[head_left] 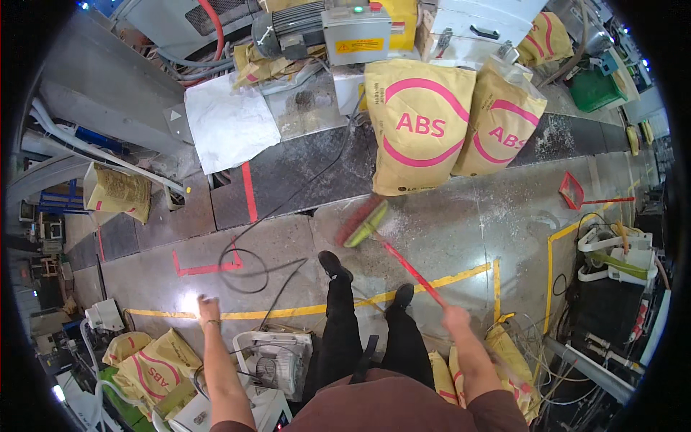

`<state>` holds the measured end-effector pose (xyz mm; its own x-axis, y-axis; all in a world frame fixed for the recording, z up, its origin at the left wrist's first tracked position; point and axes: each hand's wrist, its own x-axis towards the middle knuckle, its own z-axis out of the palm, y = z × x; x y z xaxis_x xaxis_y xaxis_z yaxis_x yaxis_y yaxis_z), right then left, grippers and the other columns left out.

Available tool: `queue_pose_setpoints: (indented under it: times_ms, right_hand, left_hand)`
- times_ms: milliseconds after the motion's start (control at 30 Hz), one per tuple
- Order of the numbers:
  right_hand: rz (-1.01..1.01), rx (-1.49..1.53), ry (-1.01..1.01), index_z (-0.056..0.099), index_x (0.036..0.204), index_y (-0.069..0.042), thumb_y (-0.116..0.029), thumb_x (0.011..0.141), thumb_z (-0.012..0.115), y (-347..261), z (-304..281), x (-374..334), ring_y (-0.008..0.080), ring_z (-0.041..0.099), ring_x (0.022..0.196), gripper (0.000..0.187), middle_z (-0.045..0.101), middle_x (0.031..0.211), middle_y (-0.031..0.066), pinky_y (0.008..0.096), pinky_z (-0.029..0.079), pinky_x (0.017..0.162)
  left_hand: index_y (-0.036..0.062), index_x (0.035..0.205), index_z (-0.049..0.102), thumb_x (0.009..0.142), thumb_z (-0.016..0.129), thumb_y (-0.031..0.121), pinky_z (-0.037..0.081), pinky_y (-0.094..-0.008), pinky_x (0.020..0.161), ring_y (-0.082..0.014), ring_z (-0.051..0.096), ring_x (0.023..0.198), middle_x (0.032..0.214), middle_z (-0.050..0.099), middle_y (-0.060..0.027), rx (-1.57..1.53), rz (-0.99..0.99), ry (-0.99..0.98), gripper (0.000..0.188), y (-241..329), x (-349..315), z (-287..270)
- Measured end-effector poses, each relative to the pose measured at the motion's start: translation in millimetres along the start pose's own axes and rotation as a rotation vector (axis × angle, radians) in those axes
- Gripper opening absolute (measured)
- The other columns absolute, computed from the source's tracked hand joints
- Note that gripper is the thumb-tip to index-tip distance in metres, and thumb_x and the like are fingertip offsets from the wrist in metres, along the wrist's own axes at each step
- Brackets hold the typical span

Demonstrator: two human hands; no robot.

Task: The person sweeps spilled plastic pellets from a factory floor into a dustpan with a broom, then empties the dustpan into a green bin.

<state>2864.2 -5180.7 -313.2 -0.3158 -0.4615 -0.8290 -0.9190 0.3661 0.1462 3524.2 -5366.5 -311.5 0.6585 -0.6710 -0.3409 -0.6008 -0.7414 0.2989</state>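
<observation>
My right hand [455, 317] is closed round the red handle of a broom [412, 270], whose end runs back along my right forearm. The broom's yellow-green head with reddish bristles [366, 223] rests on the concrete floor ahead of my feet, just below a large paper sack [421, 129]. My left hand [208, 309] is held out to the left over the yellow floor line, apparently empty with its fingers apart. Beyond it, a black cable [245, 272] loops across the floor, partly blurred. White granules [493, 212] lie scattered right of the broom head.
A second sack [500, 119] leans beside the large one. A red dustpan [572, 191] lies on the right. Behind the sacks stand a motor and grey control box [358, 36]. More sacks [155, 371] and a white machine [273, 360] are near me on the left.
</observation>
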Motion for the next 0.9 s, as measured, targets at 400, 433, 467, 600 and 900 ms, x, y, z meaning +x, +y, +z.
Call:
queue_pose_setpoints:
  times_ms: [400, 433, 467, 600, 900]
  right_hand:
    - [-0.019, -0.074, 0.199, 0.032, 0.131, -0.03, -0.011, 0.074, 0.049, 204.9, -30.6, -69.2, 0.0266, 0.062, 0.072, 0.062, 0.062, 0.079, 0.0106, 0.0386, 0.049, 0.06]
    - [-0.029, -0.105, 0.206, 0.031, 0.131, -0.032, -0.011, 0.074, 0.049, 209.6, -34.2, -76.3, 0.0263, 0.062, 0.068, 0.063, 0.062, 0.076, 0.0111, 0.0389, 0.049, 0.059]
    - [-0.056, -0.067, 0.194, 0.031, 0.131, -0.032, -0.011, 0.074, 0.049, 211.3, -35.6, -81.8, 0.0263, 0.062, 0.068, 0.063, 0.062, 0.076, 0.0111, 0.0389, 0.049, 0.059]
    - [-0.2, -0.041, 0.137, 0.03, 0.13, -0.038, -0.012, 0.076, 0.047, 177.8, -26.3, -65.6, 0.0261, 0.062, 0.071, 0.062, 0.062, 0.076, 0.0098, 0.0399, 0.049, 0.06]
    - [-0.222, 0.045, 0.155, 0.048, 0.117, -0.038, -0.023, 0.086, 0.042, 111.3, 12.5, 68.9, 0.0256, 0.063, 0.072, 0.035, 0.062, 0.074, 0.0075, 0.0392, 0.049, 0.06]
  left_hand:
    - [-0.001, 0.095, 0.056, 0.072, 0.058, 0.012, 0.047, -0.0274, 0.048, -0.0158, 0.06, 0.06, 0.074, 0.061, -0.0093, -0.112, -0.027, -0.652, 0.026, -51.3, -276.0, 67.0]
    - [-0.001, 0.095, 0.056, 0.072, 0.058, 0.012, 0.047, -0.0274, 0.048, -0.0158, 0.06, 0.06, 0.074, 0.061, -0.0093, -0.127, 0.014, -0.663, 0.026, -55.2, -286.9, 63.4]
    - [-0.0008, 0.095, 0.056, 0.072, 0.058, 0.012, 0.048, -0.0283, 0.047, -0.0173, 0.061, 0.061, 0.076, 0.062, -0.0103, -0.049, -0.027, -0.684, 0.026, -57.8, -296.8, 59.5]
    - [-0.0006, 0.095, 0.055, 0.07, 0.059, 0.012, 0.048, -0.0297, 0.046, -0.0203, 0.064, 0.063, 0.076, 0.062, -0.0112, 0.056, -0.063, -0.68, 0.028, -45.1, -304.6, 53.5]
    - [0.0009, 0.095, 0.054, 0.076, 0.058, 0.008, 0.046, -0.0251, 0.056, -0.0132, 0.056, 0.062, 0.074, 0.058, -0.0064, -0.115, 0.546, -0.497, 0.02, 119.8, -210.2, 61.6]
